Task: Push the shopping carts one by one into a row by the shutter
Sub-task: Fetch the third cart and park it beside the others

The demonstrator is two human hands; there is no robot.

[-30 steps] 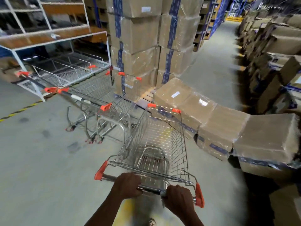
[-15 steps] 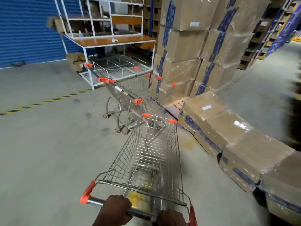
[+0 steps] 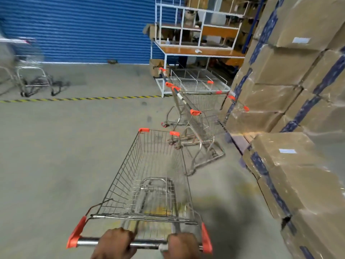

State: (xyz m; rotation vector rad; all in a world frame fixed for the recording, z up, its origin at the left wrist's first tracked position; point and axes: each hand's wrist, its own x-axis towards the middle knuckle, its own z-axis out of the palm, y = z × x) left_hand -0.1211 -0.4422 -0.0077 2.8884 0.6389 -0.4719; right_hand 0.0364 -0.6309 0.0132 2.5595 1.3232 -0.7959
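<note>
Dim, even overhead light; soft shadow on floor (image 3: 220,219) nr bottom. Motion blur at left edge, wide-angle bending at sides, slight glare on wrapped boxes (image 3: 291,101).

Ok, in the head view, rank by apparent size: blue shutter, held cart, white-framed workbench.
1. blue shutter
2. held cart, enlarged by nearness to the camera, so real size is unsure
3. white-framed workbench

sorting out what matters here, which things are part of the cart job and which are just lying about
Part of the job:
- cart being pushed, left hand and right hand gripping its handle
- waiting carts by the boxes
- parked carts by the shutter
- blue shutter

Just lying about:
- stacked boxes
- white shelf table
- striped floor line
</note>
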